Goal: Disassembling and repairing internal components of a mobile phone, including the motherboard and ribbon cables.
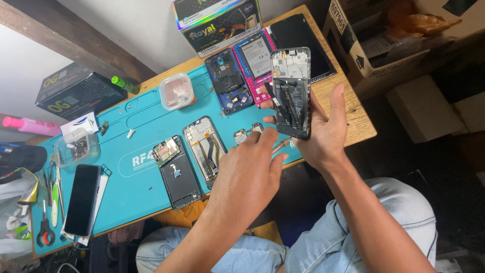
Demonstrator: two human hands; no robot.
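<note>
My right hand (326, 134) holds an opened black phone (291, 91) upright above the table's near right edge, its inner parts and battery facing me. My left hand (250, 167) reaches in from below with the fingers curled, their tips close to the phone's lower end. A thin metal piece (282, 146) sticks out from under those fingers; whether the hand grips it is hidden. Both hands hover over the right end of a teal work mat (141, 116).
Two opened phones (177, 169) (204, 146) lie on the mat, with small boards (247, 132), a blue phone frame (228, 81), a pink phone (255, 58) and a black screen (300, 38) beyond. A clear tub (177, 91), another phone (83, 197), scissors (45, 232) and a cardboard box (384, 50) surround them.
</note>
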